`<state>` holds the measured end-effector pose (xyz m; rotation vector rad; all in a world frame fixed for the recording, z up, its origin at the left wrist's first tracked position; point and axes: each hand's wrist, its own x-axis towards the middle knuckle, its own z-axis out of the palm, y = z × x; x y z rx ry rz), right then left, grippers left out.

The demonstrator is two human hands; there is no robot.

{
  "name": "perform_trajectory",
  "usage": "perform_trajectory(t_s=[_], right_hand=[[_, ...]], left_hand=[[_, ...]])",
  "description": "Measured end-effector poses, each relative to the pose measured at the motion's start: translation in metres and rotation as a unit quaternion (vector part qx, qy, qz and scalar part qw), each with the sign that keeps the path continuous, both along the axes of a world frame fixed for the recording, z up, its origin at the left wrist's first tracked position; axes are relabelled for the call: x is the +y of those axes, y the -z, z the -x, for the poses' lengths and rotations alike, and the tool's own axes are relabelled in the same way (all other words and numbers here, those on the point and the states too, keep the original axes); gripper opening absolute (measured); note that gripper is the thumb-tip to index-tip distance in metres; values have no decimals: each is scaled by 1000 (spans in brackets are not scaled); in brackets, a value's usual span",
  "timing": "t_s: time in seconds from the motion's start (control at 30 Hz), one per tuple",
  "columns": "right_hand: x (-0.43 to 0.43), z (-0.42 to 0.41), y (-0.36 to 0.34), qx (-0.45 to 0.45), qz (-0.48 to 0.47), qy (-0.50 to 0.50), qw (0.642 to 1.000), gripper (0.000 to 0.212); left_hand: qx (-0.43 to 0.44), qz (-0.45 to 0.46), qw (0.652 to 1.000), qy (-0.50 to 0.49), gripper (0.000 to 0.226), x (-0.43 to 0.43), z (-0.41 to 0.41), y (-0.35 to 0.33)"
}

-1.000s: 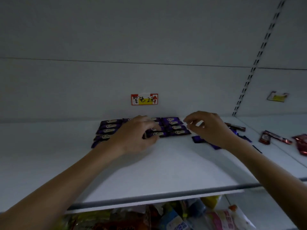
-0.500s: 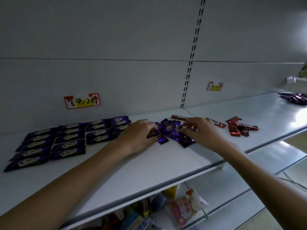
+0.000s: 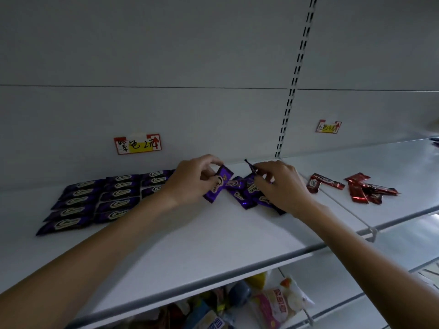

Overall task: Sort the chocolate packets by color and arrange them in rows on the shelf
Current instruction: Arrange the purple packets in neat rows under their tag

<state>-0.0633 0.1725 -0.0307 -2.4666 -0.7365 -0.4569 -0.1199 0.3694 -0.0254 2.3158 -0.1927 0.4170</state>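
Lifted since the earlier frame: purple packet (image 3: 219, 184) now tilts above the loose purple pile (image 3: 247, 194) at frame centre, left hand (image 3: 194, 179) pinching its top end, right hand (image 3: 280, 186) pinching a second packet (image 3: 250, 166) edge-on. Sorted purple rows (image 3: 99, 200) lie left on the shelf (image 3: 213, 238), red packets (image 3: 363, 188) well apart at right. Best carried left and laid flat, logo up, flush with a row end without nudging neighbours.
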Motion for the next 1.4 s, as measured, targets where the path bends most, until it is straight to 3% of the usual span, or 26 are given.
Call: perform_trajectory(t_s=[0.1, 0.23, 0.47, 0.63, 0.73, 0.77, 0.83, 0.93, 1.13, 1.4], right_hand=[[20, 11, -7, 21, -36, -54, 998, 23], [51, 22, -10, 86, -54, -141, 985, 20], [75, 29, -5, 134, -15, -196, 971, 21], [66, 33, -6, 108, 85, -201, 970, 16], [58, 34, -6, 29, 165, -173, 971, 17], [54, 35, -7, 3, 184, -160, 970, 19], [46, 36, -8, -2, 184, -179, 966, 29], [43, 36, -3, 61, 184, -245, 950, 43], [45, 32, 2, 46, 161, -223, 960, 17], [60, 26, 12, 18, 95, -153, 983, 12]], left_hand=[[-3, 20, 1000, -15, 38, 20, 18, -6], [-4, 48, 998, -42, 28, 42, 43, -10], [17, 64, 995, -79, 23, 63, 68, 4], [36, -102, 993, -51, 26, 63, 77, 23], [-42, -262, 962, -63, 33, 69, 81, 24], [-62, -278, 957, -57, 36, 71, 82, 23], [-62, -267, 961, -30, 33, 72, 84, 20], [-43, -285, 957, 5, 23, 70, 82, 23], [-50, -316, 947, -32, 28, 70, 78, 27], [-46, -316, 946, -62, 30, 75, 71, 27]])
